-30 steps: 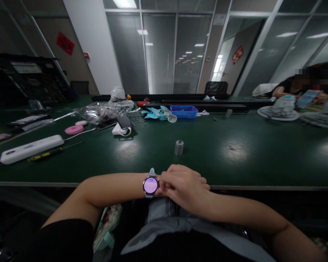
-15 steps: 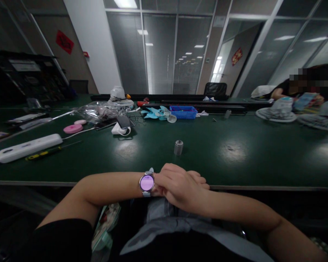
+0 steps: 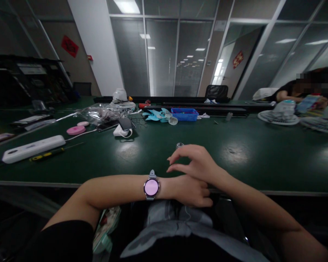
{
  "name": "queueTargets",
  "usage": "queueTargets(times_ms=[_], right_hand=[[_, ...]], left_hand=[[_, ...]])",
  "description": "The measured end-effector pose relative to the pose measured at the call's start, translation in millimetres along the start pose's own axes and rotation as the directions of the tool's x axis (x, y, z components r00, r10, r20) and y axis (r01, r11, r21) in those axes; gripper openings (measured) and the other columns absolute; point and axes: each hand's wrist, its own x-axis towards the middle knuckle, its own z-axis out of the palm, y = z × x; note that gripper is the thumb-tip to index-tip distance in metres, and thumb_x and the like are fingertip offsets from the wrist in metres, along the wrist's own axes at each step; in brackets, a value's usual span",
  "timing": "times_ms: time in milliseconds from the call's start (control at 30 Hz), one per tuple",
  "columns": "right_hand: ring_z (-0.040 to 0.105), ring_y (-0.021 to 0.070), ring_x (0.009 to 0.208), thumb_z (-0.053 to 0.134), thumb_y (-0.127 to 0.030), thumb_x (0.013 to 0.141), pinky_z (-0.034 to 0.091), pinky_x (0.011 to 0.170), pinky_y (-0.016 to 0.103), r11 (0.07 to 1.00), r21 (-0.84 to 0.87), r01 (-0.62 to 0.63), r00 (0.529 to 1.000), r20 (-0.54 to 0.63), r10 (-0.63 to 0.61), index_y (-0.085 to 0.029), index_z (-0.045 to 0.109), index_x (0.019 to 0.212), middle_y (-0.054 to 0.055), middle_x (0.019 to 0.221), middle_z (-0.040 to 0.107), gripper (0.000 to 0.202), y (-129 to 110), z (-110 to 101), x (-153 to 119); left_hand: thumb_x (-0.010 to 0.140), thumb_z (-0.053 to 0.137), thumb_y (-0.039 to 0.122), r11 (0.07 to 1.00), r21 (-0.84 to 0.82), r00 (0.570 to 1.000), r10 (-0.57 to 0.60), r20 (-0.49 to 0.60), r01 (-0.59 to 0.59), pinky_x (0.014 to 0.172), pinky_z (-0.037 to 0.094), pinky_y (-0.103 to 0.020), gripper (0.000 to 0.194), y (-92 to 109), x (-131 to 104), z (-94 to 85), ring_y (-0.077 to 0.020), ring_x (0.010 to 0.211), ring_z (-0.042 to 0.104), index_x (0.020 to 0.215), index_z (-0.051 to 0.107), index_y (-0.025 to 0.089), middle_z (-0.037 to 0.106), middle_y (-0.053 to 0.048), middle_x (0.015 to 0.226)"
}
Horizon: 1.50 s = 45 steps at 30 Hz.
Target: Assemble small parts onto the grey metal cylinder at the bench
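A smartwatch with a lit pinkish face and a pale grey strap is worn on my left wrist. My left hand is back up near the table's front edge, its fingers loosely curled in and nothing visible in them. Just above it is my right hand, thumb and forefinger bent and apart, holding nothing. These two fingers point left, above and to the right of the watch. Behind the right hand, only the top of a small silver metal cylinder shows on the green table.
Left on the table are a white power strip, a yellow-black screwdriver, a pink disc and a white charger. Farther back are crumpled plastic, blue fan blades and a blue basket. Another person sits far right near fan parts.
My right hand has lifted off the watch and left wrist, moving up and right, its finger and thumb now apart. It now covers most of the metal cylinder. The watch face stays lit.
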Motion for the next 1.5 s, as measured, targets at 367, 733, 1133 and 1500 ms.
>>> queueTargets(times_ms=[367, 733, 1133, 1500], right_hand=[[0.060, 0.0197, 0.101, 0.057, -0.038, 0.087, 0.047, 0.091, 0.037, 0.975, 0.180, -0.128, 0.986, -0.079, 0.144, -0.018, 0.057, 0.113, 0.008, 0.111, 0.064, 0.032, 108.5, 2.3, 11.8], [0.060, 0.0208, 0.104, 0.077, -0.028, 0.067, 0.046, 0.096, 0.040, 0.786, 0.529, -0.320, 0.943, 0.262, 0.208, -0.015, 0.050, 0.119, 0.010, 0.115, 0.060, 0.061, 115.4, 18.2, -6.3], [0.065, 0.0166, 0.083, 0.073, -0.041, 0.072, 0.052, 0.080, 0.035, 0.733, 0.548, -0.404, 0.910, 0.156, 0.385, -0.013, 0.063, 0.092, 0.006, 0.090, 0.068, 0.035, 112.8, 14.7, -2.2], [0.065, 0.0165, 0.076, 0.066, -0.041, 0.078, 0.051, 0.076, 0.032, 0.852, 0.368, -0.373, 0.915, -0.007, 0.404, -0.014, 0.071, 0.087, 0.006, 0.084, 0.071, 0.028, 108.3, 14.0, -0.8]], left_hand=[[0.089, 0.052, 0.021, 0.978, -0.002, 0.958, 0.205, -0.201, -0.210, 0.053, 0.035, -0.029, 0.014, -6.2, 0.7, 0.3, -0.0153, 0.063, 0.057, 0.077, 0.058, 0.019, 0.059, -0.002, 0.061], [0.088, 0.051, 0.029, 0.915, -0.326, 0.810, -0.372, -0.454, 0.238, 0.057, 0.035, -0.027, 0.025, -47.3, -17.1, -22.8, -0.0110, 0.059, 0.051, 0.066, 0.051, 0.018, 0.056, 0.001, 0.061], [0.058, 0.082, 0.044, 0.347, -0.832, 0.637, -0.771, 0.010, 0.433, 0.078, 0.049, -0.033, 0.084, -101.4, -55.6, 3.4, -0.0222, 0.100, 0.058, 0.123, 0.035, 0.019, 0.056, -0.010, 0.112], [0.063, 0.078, 0.047, 0.312, -0.793, 0.586, -0.808, 0.068, 0.523, 0.068, 0.049, -0.031, 0.060, -105.9, -57.3, 20.6, -0.0185, 0.081, 0.061, 0.108, 0.049, 0.019, 0.063, -0.004, 0.094]])
